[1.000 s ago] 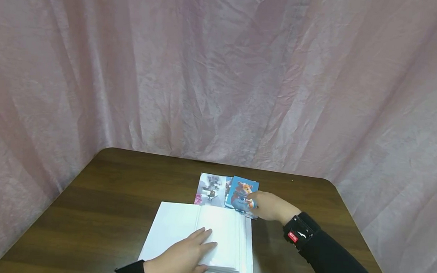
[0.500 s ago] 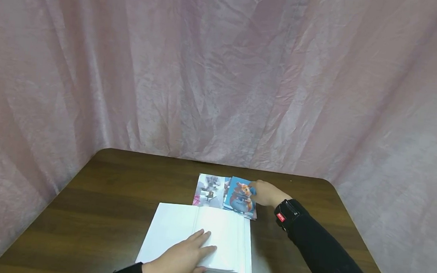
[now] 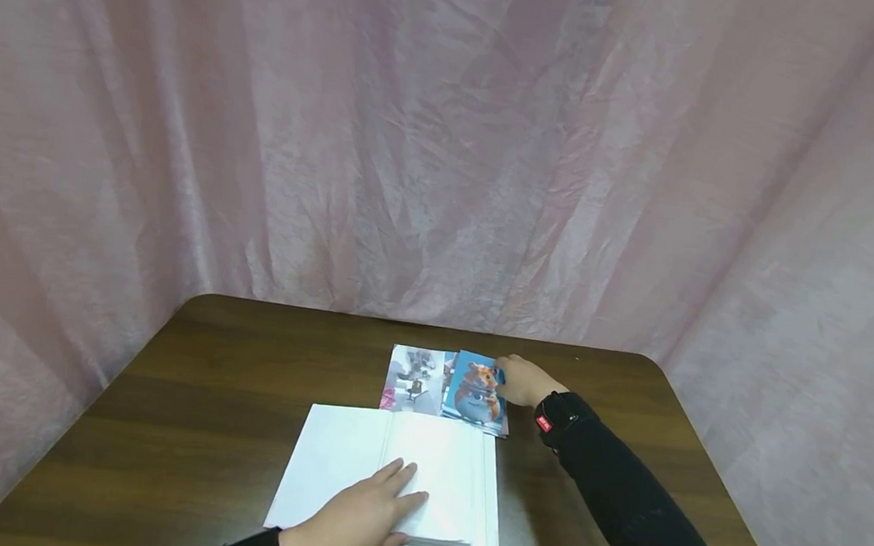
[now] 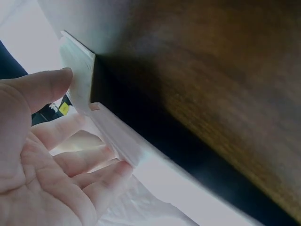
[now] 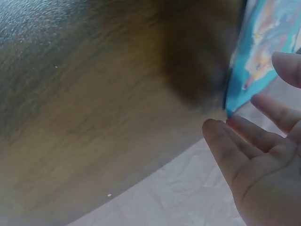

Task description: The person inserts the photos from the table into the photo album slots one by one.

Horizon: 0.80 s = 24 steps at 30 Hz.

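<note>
Book (image 3: 437, 448) spread on desk (image 3: 174, 390); left hand (image 3: 358, 510) rests on it, fingers extended; right hand (image 3: 524, 381), fingers relaxed, at edge of blue card (image 3: 476, 390).

The worktop (image 3: 194, 433) looks like brown wood or a wood-grain laminate, streaked darker and lighter; it has a dull sheen that brightens to a greyish shine towards the near edge, and the right wrist view shows a fine pebbled texture where light catches it. Near that edge, the open white book (image 3: 344, 447) has smooth, plain pages of paper or card, mostly matt. Towards the far edge, the blue picture card (image 3: 474, 396) and the pale picture card (image 3: 408, 380) look like smooth printed paper. Beyond the far edge, the pink curtain (image 3: 445, 140) is soft, velvety cloth, creased and lustrous along its folds. The right sleeve (image 3: 633, 502) is matt black cloth.
</note>
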Each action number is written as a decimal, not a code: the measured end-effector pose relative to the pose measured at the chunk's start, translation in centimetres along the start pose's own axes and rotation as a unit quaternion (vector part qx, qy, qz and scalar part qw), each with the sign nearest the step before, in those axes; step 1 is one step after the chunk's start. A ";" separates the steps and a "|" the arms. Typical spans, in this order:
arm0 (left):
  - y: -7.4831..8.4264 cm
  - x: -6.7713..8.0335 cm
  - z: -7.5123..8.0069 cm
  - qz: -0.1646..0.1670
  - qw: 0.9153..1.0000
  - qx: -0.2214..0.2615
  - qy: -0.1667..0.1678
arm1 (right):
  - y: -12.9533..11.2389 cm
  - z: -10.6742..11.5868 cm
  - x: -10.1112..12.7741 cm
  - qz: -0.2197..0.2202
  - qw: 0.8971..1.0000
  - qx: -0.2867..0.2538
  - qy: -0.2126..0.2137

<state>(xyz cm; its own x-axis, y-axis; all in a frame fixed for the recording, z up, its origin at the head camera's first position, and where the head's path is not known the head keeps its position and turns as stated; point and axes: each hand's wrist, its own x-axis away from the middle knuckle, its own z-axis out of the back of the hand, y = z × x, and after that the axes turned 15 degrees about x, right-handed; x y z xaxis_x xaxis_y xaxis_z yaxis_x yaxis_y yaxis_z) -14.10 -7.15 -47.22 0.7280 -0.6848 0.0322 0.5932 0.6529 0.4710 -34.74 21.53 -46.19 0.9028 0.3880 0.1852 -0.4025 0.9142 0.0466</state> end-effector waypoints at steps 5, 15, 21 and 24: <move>-0.1 0.0 0.0 -0.006 1.000 -0.005 0.002 | -0.1 -0.7 -0.5 -0.019 1.000 -0.008 0.007; -0.2 -0.2 0.1 -0.006 1.000 -0.001 -0.011 | -0.1 -1.5 -0.8 -0.026 0.999 0.000 0.032; -0.3 -0.2 0.0 -0.011 1.000 -0.005 -0.009 | -0.3 -1.6 -0.9 -0.041 0.997 -0.004 0.067; -0.3 -0.1 -0.1 -0.021 1.000 -0.014 -0.002 | -0.3 -1.7 -0.9 -0.050 0.995 -0.017 0.082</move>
<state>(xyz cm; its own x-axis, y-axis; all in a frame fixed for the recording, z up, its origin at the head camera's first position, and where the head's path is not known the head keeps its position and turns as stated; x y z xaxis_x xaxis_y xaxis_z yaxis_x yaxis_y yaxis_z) -14.34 -7.26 -47.42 0.7014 -0.7126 0.0157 0.6324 0.6324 0.4473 -35.14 21.10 -48.00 0.9517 0.3065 0.0190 -0.3069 0.9515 0.0235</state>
